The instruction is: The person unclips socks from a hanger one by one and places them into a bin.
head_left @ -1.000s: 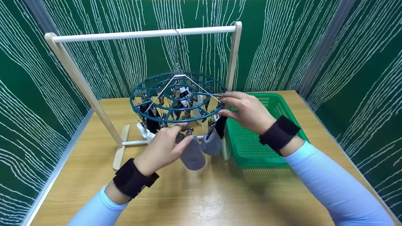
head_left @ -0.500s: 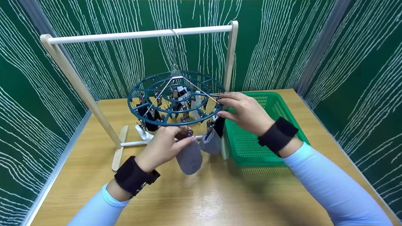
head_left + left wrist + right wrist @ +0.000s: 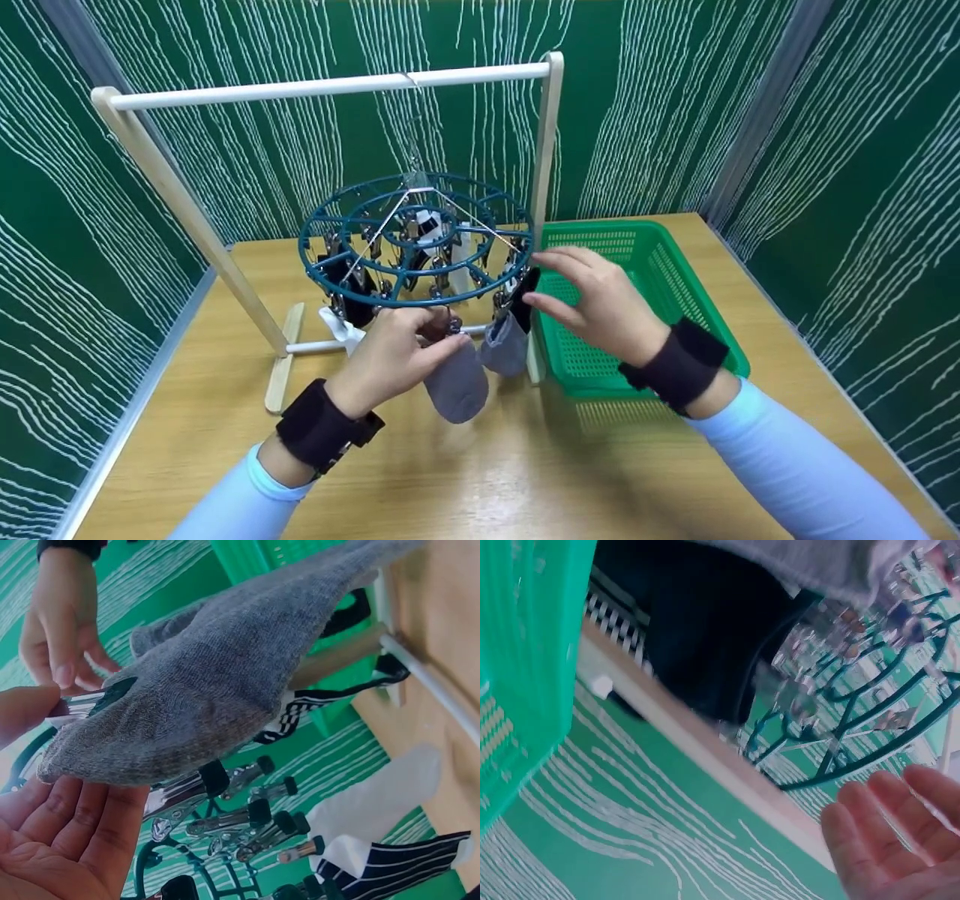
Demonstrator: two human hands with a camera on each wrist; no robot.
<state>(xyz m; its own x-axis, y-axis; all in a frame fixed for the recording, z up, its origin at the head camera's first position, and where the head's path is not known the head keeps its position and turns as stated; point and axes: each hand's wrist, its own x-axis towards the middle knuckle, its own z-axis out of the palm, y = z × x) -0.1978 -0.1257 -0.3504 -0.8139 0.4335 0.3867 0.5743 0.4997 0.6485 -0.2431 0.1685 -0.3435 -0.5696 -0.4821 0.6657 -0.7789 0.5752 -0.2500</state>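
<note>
A round dark-green drying hanger (image 3: 375, 303) with metal clips hangs from the white bar, carrying several socks. My left hand (image 3: 394, 352) is at its front edge, pinching a metal clip (image 3: 84, 705) with a black tip that bites the edge of a grey sock (image 3: 459, 386). In the left wrist view the thumb lies on the clip and the fingers (image 3: 82, 821) are under the sock. Beside the hanger's right rim my right hand (image 3: 604, 300) holds nothing, fingers and thumb spread apart. Near it hang a second grey sock (image 3: 505, 346) and a black sock (image 3: 705, 630).
A wooden stand (image 3: 169, 187) with a white bar (image 3: 300, 90) spans the hanger. On the right, a green plastic basket (image 3: 679, 277) sits on the wooden table (image 3: 495, 480). White socks (image 3: 382, 799) hang on the far side. Green walls (image 3: 660, 112) enclose the table.
My right hand has let go of the hanger's right rim and drawn back slightly to the right, its fingers spreading. My left hand keeps its place at the grey sock's clip.
</note>
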